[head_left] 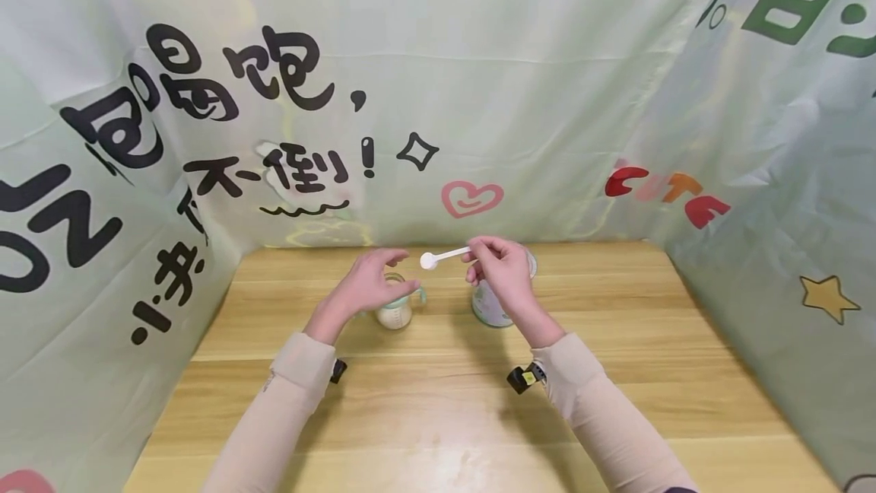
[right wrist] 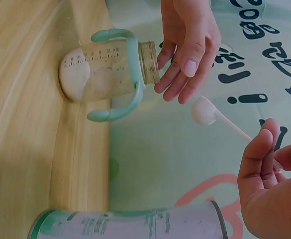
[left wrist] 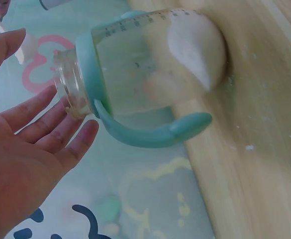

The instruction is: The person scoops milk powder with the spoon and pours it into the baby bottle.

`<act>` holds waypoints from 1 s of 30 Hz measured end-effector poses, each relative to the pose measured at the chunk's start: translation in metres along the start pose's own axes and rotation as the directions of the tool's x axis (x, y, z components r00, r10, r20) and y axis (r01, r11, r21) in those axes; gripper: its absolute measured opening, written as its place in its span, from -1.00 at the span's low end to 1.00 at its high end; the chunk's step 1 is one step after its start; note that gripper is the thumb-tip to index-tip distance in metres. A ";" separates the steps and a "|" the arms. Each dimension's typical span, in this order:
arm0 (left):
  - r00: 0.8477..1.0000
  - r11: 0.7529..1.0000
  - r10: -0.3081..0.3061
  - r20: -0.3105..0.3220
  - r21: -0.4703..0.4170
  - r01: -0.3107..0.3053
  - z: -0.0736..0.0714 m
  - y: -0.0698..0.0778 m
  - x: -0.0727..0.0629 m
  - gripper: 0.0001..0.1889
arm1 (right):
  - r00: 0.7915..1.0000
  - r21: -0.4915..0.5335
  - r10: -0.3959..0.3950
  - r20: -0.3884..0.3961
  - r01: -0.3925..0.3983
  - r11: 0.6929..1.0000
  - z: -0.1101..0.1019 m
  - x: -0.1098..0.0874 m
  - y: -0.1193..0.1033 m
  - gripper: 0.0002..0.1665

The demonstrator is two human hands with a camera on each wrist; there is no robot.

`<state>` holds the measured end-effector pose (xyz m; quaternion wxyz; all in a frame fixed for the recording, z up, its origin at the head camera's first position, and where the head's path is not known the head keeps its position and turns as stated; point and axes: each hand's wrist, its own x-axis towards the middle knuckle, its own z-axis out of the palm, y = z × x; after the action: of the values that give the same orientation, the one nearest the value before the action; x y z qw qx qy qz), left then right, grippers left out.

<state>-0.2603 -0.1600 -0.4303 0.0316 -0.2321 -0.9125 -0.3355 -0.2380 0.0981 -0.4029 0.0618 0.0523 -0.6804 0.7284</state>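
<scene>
A clear baby bottle (left wrist: pixel 135 64) with a mint-green two-handled collar stands uncapped on the table, white powder lying at its bottom. My left hand (head_left: pixel 372 280) is at the bottle's open neck, fingers spread and loosely bent; whether they touch the rim I cannot tell. My right hand (head_left: pixel 503 268) pinches the thin handle of a white measuring scoop (right wrist: pixel 205 111) between thumb and fingers. The scoop's bowl hangs in the air to the right of the bottle, above its mouth. A powder can (right wrist: pixel 135 223), pale with a green base, stands under my right hand, partly hidden by it in the head view.
The wooden table (head_left: pixel 438 394) is bounded by a printed fabric backdrop (head_left: pixel 547 112) at the back and both sides. White specks of powder (left wrist: pixel 249 147) lie on the wood near the bottle. A round pale rim (head_left: pixel 531 263) shows behind my right hand.
</scene>
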 end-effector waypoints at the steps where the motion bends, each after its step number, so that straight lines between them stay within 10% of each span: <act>1: 1.000 1.000 -0.002 -0.003 0.000 0.002 0.000 -0.002 -0.001 -0.25 | 1.000 0.003 0.000 0.006 0.000 1.000 0.002 0.000 0.000 -0.74; 30: 0.997 0.998 -0.069 -0.026 -0.016 0.069 0.006 -0.036 -0.029 -0.34 | 0.993 -0.021 0.006 0.115 -0.003 1.000 0.036 -0.005 0.010 -0.72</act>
<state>-0.2499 -0.1920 -0.4629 0.0306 -0.1963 -0.9168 -0.3465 -0.2346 0.0612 -0.4110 0.0216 0.0918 -0.6906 0.7171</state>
